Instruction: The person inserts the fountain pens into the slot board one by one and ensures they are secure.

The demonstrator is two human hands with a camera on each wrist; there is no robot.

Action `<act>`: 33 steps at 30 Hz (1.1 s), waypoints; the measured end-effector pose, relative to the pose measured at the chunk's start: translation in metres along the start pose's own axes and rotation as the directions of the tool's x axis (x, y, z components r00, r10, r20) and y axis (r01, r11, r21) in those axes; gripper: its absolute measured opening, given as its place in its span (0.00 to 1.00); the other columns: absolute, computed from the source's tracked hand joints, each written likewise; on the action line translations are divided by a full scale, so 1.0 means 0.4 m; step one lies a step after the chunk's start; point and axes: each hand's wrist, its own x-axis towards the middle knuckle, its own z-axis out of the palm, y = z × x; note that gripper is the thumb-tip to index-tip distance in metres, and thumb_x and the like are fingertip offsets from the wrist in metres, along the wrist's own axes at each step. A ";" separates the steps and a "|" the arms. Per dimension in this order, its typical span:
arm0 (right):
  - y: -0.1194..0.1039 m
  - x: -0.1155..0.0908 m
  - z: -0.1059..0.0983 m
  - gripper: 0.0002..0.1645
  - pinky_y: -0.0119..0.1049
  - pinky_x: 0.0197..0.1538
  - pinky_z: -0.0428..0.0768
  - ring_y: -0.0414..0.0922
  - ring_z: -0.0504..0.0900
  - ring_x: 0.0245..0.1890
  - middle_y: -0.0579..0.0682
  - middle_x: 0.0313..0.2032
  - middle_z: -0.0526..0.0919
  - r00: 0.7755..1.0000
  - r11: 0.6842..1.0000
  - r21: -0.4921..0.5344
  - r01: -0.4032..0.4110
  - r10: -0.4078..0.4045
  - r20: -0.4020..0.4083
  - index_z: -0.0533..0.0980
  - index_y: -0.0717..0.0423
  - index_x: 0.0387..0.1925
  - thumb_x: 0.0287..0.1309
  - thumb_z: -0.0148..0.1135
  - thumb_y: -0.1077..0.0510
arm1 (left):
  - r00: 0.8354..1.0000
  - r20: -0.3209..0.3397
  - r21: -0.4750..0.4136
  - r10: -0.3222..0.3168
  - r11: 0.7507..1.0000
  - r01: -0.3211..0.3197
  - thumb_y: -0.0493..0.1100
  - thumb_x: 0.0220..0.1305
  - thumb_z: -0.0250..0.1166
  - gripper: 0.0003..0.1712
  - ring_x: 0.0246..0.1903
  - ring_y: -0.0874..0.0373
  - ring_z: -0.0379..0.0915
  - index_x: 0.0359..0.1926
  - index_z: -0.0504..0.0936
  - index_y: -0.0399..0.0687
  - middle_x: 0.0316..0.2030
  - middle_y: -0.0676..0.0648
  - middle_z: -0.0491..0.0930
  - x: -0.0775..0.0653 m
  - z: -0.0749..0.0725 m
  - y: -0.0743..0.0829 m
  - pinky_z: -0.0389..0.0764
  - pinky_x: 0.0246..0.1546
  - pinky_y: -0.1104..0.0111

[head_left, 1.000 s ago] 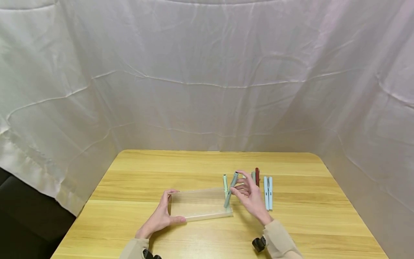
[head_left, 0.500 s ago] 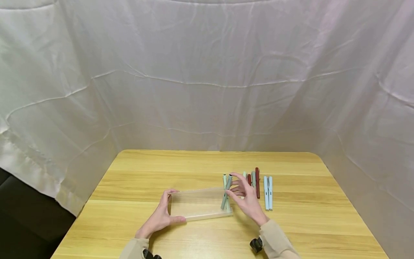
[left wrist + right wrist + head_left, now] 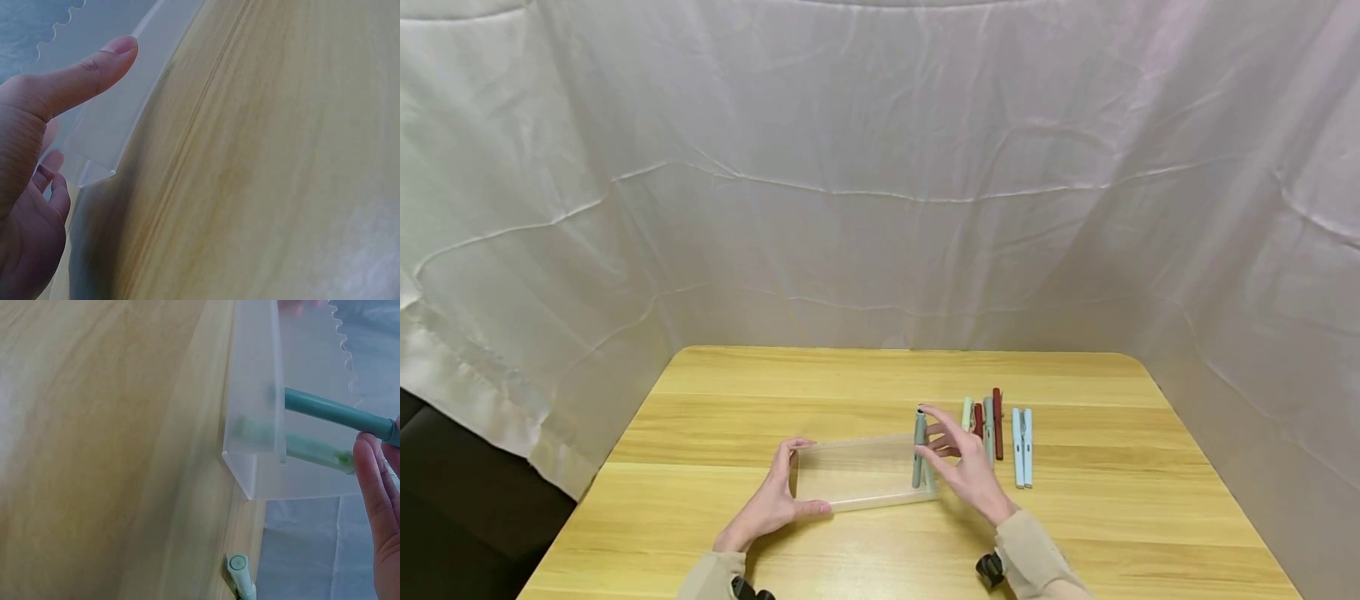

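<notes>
A clear plastic pen stand (image 3: 857, 471) with a wavy notched edge sits on the table. My left hand (image 3: 771, 493) grips its left end, thumb on the front lip in the left wrist view. With thumb and fingertips my right hand (image 3: 967, 468) pinches a grey-green pen (image 3: 337, 414) near its upper end. That pen leans in the stand's right part, its lower end behind the front lip. Beside it, closer to the right end, rests a pale green pen (image 3: 315, 450), mostly hidden in the head view.
Right of the stand lie another pale green pen (image 3: 967, 410), two dark red pens (image 3: 997, 429), another grey-green pen (image 3: 988, 412) and two light blue pens (image 3: 1022, 450). Pale curtains (image 3: 880, 250) surround the wooden table (image 3: 850, 383) at the back and sides.
My right hand has moved left with the grey-green pen, which went from tilted across the pale green pen to nearly lined up beside it. My left hand and the stand stay put.
</notes>
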 end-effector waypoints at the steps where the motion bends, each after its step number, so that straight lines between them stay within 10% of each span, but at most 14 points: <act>1: -0.001 0.000 0.002 0.34 0.32 0.34 0.83 0.47 0.82 0.29 0.58 0.35 0.81 1.000 1.000 -0.005 0.003 -0.003 0.003 0.63 0.57 0.59 0.49 0.62 0.65 | 1.000 -0.001 -0.001 0.000 1.000 0.000 0.42 0.32 0.77 0.56 0.65 0.46 0.43 0.61 0.52 0.39 0.61 0.38 0.52 0.000 0.000 0.000 0.43 0.67 0.50; 33: 0.072 -0.009 0.034 0.35 0.25 0.25 0.79 0.31 0.77 0.23 0.46 0.34 0.81 0.997 0.990 -0.134 0.050 -0.041 0.071 0.63 0.43 0.60 0.50 0.63 0.58 | 1.000 -0.012 0.017 0.024 1.000 -0.024 0.43 0.32 0.76 0.56 0.64 0.46 0.45 0.60 0.52 0.37 0.60 0.40 0.54 0.003 0.001 -0.002 0.44 0.66 0.51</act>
